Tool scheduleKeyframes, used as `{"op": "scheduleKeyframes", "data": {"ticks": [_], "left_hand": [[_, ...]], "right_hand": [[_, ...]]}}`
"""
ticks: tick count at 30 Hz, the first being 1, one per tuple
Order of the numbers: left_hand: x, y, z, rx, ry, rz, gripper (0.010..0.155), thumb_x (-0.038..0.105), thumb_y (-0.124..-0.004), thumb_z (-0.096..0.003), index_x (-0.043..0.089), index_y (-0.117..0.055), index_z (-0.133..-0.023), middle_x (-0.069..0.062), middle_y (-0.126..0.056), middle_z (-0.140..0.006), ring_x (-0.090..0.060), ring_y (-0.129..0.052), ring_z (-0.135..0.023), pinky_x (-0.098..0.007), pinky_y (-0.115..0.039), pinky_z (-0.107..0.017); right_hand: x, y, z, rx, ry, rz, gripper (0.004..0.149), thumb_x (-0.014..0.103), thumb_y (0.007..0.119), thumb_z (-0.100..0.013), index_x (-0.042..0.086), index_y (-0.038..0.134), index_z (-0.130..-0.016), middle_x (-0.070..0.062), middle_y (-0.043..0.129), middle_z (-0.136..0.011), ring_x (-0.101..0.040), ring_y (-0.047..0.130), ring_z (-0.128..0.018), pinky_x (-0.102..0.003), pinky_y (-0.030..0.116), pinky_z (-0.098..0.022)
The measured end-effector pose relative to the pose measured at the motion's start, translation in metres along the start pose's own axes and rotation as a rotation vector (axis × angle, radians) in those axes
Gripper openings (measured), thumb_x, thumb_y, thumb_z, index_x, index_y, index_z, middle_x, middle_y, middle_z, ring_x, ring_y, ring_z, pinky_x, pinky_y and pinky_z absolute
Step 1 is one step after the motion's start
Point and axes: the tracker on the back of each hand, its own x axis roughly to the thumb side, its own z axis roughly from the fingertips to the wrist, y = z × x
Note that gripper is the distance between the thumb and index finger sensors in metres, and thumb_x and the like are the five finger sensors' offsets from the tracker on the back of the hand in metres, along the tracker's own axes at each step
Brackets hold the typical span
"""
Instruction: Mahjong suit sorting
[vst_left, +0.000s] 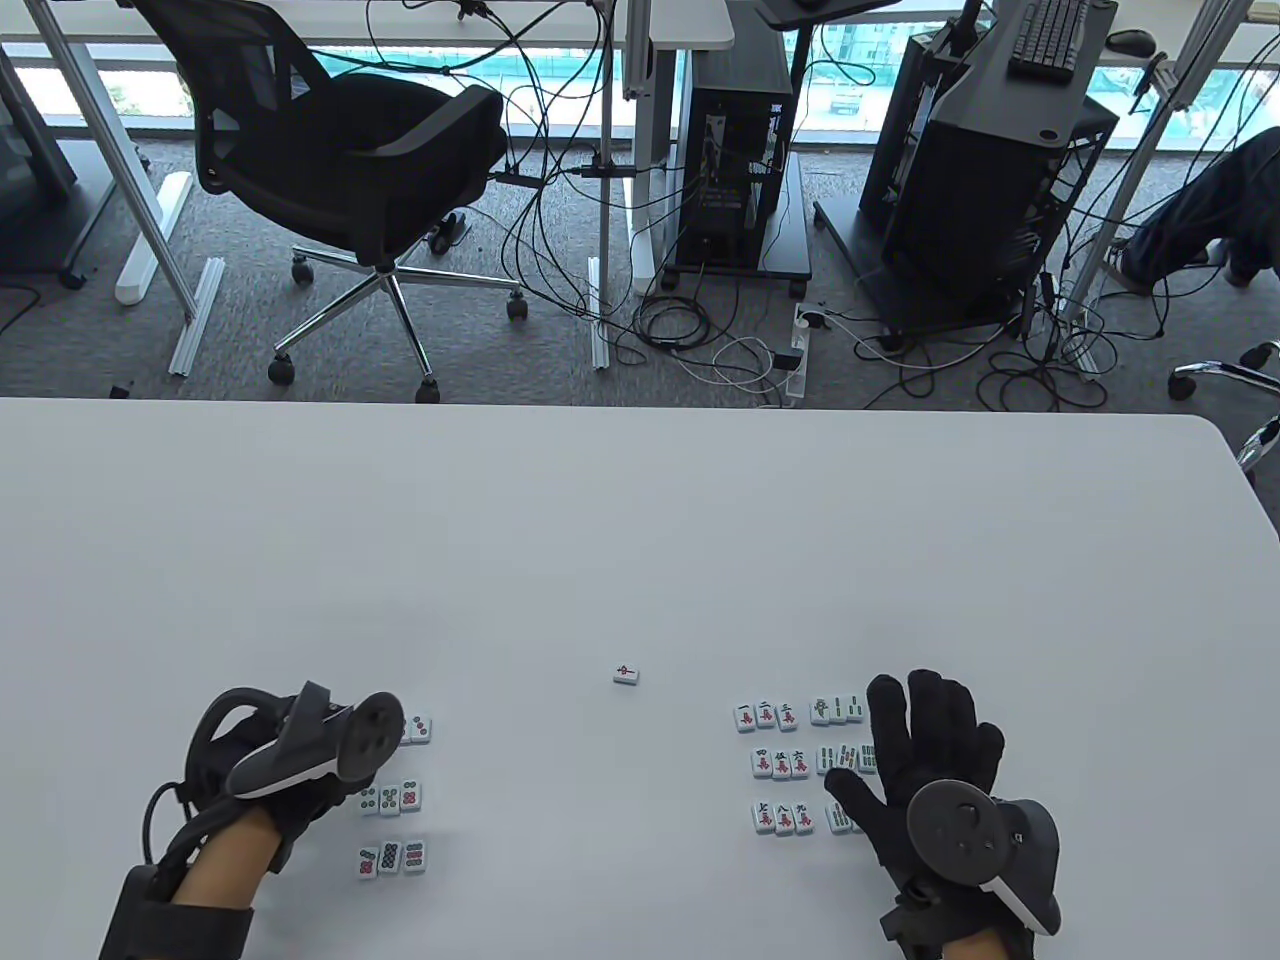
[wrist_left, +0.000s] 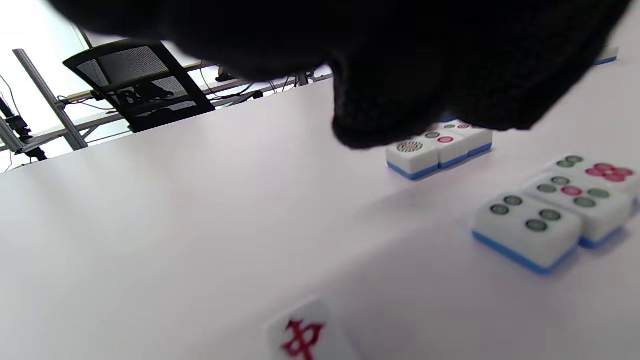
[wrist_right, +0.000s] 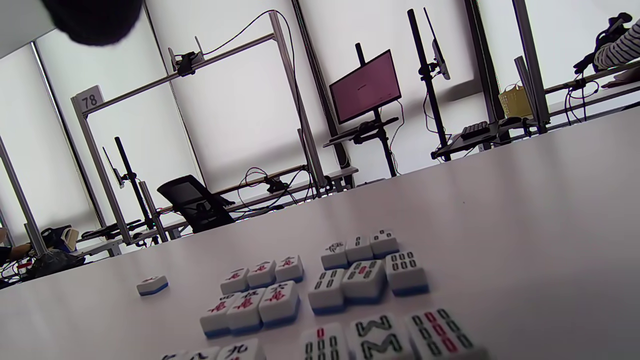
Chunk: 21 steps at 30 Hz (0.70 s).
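Our right hand (vst_left: 935, 775) lies flat with fingers straight and spread, holding nothing, its palm over the right end of the bamboo tiles (wrist_right: 367, 280). Our left hand (vst_left: 270, 800) sits by the dot tiles (vst_left: 392, 797); the tracker (vst_left: 320, 745) covers its fingers from above and the left wrist view shows only a dark glove mass above the nearest row, so we cannot tell how far that grip is open or whether it has a tile.

On the right side of the white bench (vst_left: 640, 520) the character tiles (vst_left: 775, 765) form three rows of three, with the bamboo tiles just beside them on the right, also in rows. On the left the dot tiles stand in three rows, the top row partly hidden under the tracker. A single tile with a red mark (vst_left: 627, 674) lies alone between the two groups, well apart from both

Beyond the bench we see a black office chair (vst_left: 340, 170), computer towers (vst_left: 735, 150) and loose cables on the floor
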Motion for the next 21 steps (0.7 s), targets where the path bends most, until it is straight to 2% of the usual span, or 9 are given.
{"op": "scheduleKeyframes", "data": {"ticks": [5, 9, 17, 21], "left_hand": [[-0.009, -0.025, 0.012, -0.076, 0.03, -0.022, 0.062, 0.053, -0.092, -0.0254, 0.022, -0.087, -0.079, 0.018, -0.101, -0.034, -0.007, -0.094, -0.008, -0.034, -0.086, -0.02], [-0.008, -0.033, 0.015, -0.087, 0.042, -0.053, 0.061, 0.053, -0.092, -0.0251, 0.023, -0.087, -0.078, 0.018, -0.1, -0.033, -0.006, -0.093, -0.007, -0.033, -0.085, -0.019], [-0.004, -0.038, 0.015, -0.106, 0.061, -0.123, 0.062, 0.053, -0.091, -0.0259, 0.024, -0.085, -0.08, 0.018, -0.1, -0.033, -0.006, -0.092, -0.007, -0.033, -0.085, -0.019], [-0.006, -0.027, 0.014, -0.129, 0.088, -0.1, 0.065, 0.054, -0.09, -0.0256, 0.027, -0.083, -0.084, 0.017, -0.1, -0.037, -0.007, -0.094, -0.011, -0.034, -0.085, -0.022]], "right_hand": [[0.0, 0.003, 0.0, 0.016, 0.007, 0.007, 0.083, 0.062, 0.06, -0.047, 0.032, 0.011, -0.106, -0.015, 0.008, -0.114, -0.046, 0.008, -0.101, -0.074, 0.021, -0.069], [0.0, 0.003, 0.0, 0.02, 0.008, 0.008, 0.083, 0.062, 0.06, -0.047, 0.032, 0.011, -0.106, -0.015, 0.008, -0.114, -0.046, 0.008, -0.101, -0.074, 0.021, -0.069], [0.0, 0.003, 0.0, 0.024, 0.014, 0.003, 0.083, 0.061, 0.06, -0.047, 0.032, 0.011, -0.106, -0.015, 0.008, -0.113, -0.046, 0.008, -0.101, -0.073, 0.021, -0.069], [0.0, 0.004, 0.0, 0.023, 0.011, -0.001, 0.083, 0.061, 0.06, -0.047, 0.032, 0.011, -0.106, -0.015, 0.008, -0.113, -0.046, 0.008, -0.101, -0.073, 0.021, -0.069]]}}
